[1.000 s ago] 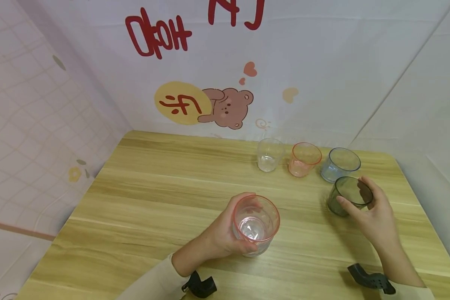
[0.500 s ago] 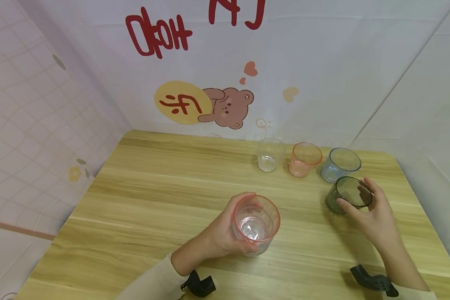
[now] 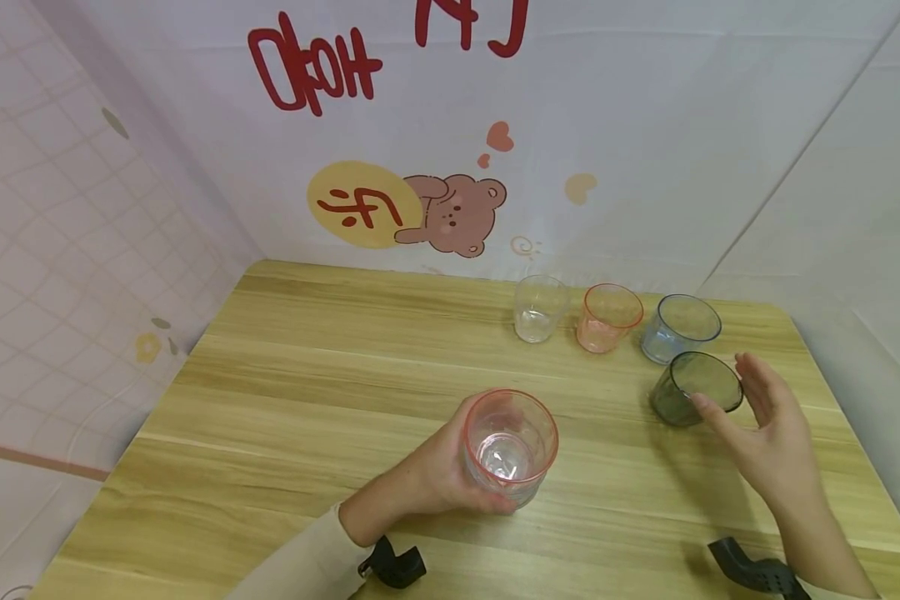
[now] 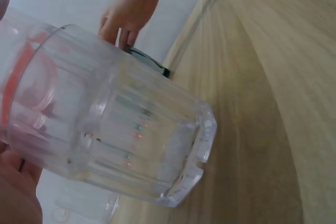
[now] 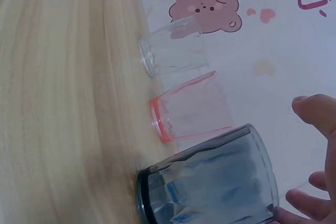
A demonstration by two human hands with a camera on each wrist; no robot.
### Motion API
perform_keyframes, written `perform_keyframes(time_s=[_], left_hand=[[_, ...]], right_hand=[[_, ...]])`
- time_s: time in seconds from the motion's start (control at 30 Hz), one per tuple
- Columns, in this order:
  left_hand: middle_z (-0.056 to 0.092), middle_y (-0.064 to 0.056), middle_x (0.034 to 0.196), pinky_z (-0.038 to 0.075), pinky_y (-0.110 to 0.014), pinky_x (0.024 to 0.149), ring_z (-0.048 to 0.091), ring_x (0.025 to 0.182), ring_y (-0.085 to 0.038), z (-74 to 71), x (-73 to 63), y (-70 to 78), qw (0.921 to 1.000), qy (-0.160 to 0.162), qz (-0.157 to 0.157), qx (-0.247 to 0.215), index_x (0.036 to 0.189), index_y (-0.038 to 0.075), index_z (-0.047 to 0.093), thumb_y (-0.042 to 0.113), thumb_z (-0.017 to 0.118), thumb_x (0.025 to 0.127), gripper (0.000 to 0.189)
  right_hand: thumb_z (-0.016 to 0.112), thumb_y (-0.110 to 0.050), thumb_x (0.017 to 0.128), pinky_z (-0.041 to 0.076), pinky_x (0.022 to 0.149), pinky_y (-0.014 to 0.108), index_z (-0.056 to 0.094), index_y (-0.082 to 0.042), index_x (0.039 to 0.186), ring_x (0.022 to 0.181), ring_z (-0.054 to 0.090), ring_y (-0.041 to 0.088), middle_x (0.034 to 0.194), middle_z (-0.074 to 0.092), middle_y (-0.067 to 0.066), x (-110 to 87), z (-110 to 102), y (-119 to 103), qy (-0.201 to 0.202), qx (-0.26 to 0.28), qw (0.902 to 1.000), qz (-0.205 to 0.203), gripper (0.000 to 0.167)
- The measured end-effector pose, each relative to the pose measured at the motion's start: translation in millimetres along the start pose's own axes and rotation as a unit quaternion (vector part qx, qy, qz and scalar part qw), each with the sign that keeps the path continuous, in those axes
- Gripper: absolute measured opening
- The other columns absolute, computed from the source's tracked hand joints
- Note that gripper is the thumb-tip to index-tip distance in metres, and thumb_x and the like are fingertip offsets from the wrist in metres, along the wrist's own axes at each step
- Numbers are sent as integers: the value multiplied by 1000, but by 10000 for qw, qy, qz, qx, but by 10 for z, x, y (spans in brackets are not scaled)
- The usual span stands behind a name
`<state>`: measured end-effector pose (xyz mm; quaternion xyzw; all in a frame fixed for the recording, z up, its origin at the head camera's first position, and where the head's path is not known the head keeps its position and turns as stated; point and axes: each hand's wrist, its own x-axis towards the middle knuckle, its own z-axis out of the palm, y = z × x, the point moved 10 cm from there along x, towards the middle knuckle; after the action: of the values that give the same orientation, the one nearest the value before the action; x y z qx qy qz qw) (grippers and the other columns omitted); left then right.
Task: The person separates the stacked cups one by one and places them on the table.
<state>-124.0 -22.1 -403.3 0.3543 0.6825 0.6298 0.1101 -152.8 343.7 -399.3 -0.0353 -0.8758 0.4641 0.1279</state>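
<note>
In the head view my left hand (image 3: 446,471) grips a clear cup (image 4: 142,129) near the front middle of the table. A red-rimmed cup (image 3: 543,421) appears nested inside it, its rim standing above the clear one. The left wrist view shows the clear cup's thick faceted base close up. At the right, a smoky grey-green cup (image 3: 675,402) stands upright on the wood. Spread around its near right side is my right hand (image 3: 780,442), thumb by the rim and fingers straightened. The right wrist view shows the thumb (image 5: 315,108) apart from the dark cup (image 5: 210,182).
Behind the grey-green cup stand a blue cup (image 3: 663,343), a pink cup (image 3: 600,333) and a clear cup (image 3: 532,323) in a row near the back edge. White printed cloth (image 3: 645,125) rises behind the wooden table (image 3: 307,375).
The grey-green cup shifted slightly back toward the blue cup. My right hand has loosened from it and drawn off to the right. The left hand keeps its cups in nearly the same place.
</note>
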Motion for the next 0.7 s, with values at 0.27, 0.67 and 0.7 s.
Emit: perform_keyframes(time_s=[0.27,0.67,0.7], left_hand=[[56,-24,151,48,-37,123,60,140,-24,16,-16,-75,9998,-156,-122,-32,161,5,28,-6,96,70,114],[59,-16,150,46,-36,124,59,140,-16,15,-19,-142,9976,-266,-589,-242,159,11,37,-4,96,71,107],[59,-16,151,46,-36,124,59,140,-17,16,-19,-147,9974,-279,-615,-247,159,12,37,-4,96,71,107]], right_hand=[[75,4,97,32,122,8,35,0,165,155,39,2,170,41,16,-41,-68,-198,391,129,9986,-318,79],[71,28,83,40,120,13,52,3,155,146,55,6,152,59,-6,-110,-67,-597,603,878,9902,-904,78],[70,29,83,40,120,12,52,4,154,145,55,5,152,60,-5,-120,-58,-629,568,990,9886,-979,77]])
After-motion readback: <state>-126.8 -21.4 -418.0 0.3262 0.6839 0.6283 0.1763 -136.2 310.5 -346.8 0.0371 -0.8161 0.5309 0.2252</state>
